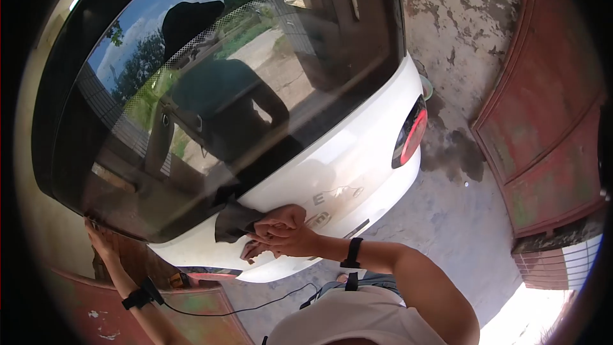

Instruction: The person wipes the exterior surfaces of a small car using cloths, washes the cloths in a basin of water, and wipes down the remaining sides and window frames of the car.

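Note:
The white car's rear hatch [345, 147] slopes across the view below its dark, reflective rear window [211, 108]. Near the middle, my right hand [290, 237] is closed on a dark grey cloth [234, 222], against the painted panel just below the glass. A brownish piece hangs under the fingers, and the hand's reflection blends with it in the paint. At the far left, my left hand [99, 241] touches the car's side edge by the window corner, its fingers stretched out and holding nothing.
Red metal gate panels [543, 115] stand at right and lower left. A peeling wall [463, 13] rises beyond the car. The right tail light [412, 134] juts toward the concrete floor [434, 217]. A black cable [236, 313] runs from my left wrist toward my waist.

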The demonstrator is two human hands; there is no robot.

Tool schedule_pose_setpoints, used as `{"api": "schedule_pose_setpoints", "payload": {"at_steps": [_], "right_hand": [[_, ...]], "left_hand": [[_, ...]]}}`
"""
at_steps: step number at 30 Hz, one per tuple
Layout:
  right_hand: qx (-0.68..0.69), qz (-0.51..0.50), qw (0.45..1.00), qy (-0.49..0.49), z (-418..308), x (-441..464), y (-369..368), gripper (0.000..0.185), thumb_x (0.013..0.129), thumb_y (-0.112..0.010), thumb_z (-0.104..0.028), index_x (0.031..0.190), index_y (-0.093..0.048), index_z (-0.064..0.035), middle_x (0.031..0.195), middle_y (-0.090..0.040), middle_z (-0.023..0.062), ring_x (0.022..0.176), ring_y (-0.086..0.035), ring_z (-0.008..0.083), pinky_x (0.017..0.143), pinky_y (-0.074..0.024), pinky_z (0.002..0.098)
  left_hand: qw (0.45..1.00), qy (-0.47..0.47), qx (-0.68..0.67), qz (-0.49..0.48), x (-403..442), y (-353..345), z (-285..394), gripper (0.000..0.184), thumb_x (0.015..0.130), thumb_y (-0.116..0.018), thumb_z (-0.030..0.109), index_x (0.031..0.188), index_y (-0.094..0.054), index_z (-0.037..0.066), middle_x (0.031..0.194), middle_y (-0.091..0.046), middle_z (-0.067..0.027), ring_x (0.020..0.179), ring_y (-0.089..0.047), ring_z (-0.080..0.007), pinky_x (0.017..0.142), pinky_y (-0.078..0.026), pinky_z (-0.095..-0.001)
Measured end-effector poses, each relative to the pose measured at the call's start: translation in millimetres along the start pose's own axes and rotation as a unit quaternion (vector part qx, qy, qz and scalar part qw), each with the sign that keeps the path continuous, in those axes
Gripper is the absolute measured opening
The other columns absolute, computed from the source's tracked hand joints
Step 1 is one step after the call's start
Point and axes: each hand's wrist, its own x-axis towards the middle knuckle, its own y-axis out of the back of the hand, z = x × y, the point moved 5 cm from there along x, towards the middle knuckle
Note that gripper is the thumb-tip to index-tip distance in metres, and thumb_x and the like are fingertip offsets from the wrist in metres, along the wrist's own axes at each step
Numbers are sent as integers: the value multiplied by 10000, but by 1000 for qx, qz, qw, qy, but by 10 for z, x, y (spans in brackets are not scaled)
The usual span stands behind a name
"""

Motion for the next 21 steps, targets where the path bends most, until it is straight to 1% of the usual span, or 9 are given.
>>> {"api": "schedule_pose_setpoints", "payload": {"at_steps": [1,2,4,6,8,12,17,19,21], "right_hand": [[-59,-9,993,104,-11,-28,-69,312,794,-578,-417,1084,-654,-333,1455,-415,-89,1271,-392,120,1122,-182,616],[-72,-8,993,92,169,-103,1,312,794,-578,-417,1084,-654,-333,1455,-415,-89,1271,-392,120,1122,-182,616],[34,66,997,-25,769,-437,402,286,761,-607,-425,996,-656,-269,1362,-485,-21,1288,-400,182,1106,-239,591],[54,41,994,-91,1419,-707,620,264,727,-645,-436,897,-673,-236,1345,-503,30,1277,-407,264,1084,-241,618],[-23,61,975,-210,2086,-836,918,257,711,-674,-421,813,-672,-186,1313,-516,115,1258,-410,352,1063,-254,618],[-108,140,916,-360,3129,-914,1240,350,782,-627,-356,1007,-630,-87,1263,-517,211,1204,-447,436,1033,-314,548],[-108,137,734,-656,4057,-1183,1150,518,915,-454,-454,1331,-514,-152,1258,-543,200,1182,-499,389,1010,-354,524],[-91,98,750,-648,3686,-940,1226,504,901,-467,-423,1346,-516,-191,1297,-514,188,1211,-459,421,1014,-323,574],[-102,78,832,-539,2967,-799,1160,545,858,-541,-381,1381,-506,-231,1313,-502,172,1254,-399,454,1047,-264,613]], "left_hand": [[995,-59,73,25,-105,-68,122,671,984,-465,499,1481,-353,62,1441,-447,-101,1313,-439,-231,1081,-342,-346],[982,-118,142,50,-247,-164,246,645,999,-460,467,1472,-359,40,1457,-432,-120,1331,-424,-246,1093,-334,-359],[848,-409,331,60,-239,-200,451,589,1027,-434,398,1456,-361,2,1484,-392,-177,1368,-383,-293,1119,-303,-402],[786,-489,375,46,-901,-707,834,543,1042,-404,344,1448,-364,-13,1498,-357,-221,1391,-342,-345,1134,-272,-452],[751,-537,383,33,-1308,-1044,1050,529,1040,-404,331,1444,-373,-8,1498,-356,-221,1389,-343,-355,1134,-270,-462],[688,-599,410,3,-1901,-1564,1236,493,1037,-403,290,1429,-396,-10,1503,-352,-214,1386,-344,-367,1118,-292,-478],[654,-648,377,-97,-2458,-2176,1137,460,1024,-396,227,1404,-413,-32,1510,-332,-219,1382,-342,-394,1112,-278,-501],[655,-642,374,-139,-2682,-2421,990,456,1014,-415,218,1380,-424,-54,1496,-337,-237,1383,-330,-414,1111,-275,-515],[653,-637,368,-182,-2931,-2672,781,447,1006,-426,210,1357,-439,-65,1481,-349,-248,1377,-330,-429,1111,-267,-535]]}}
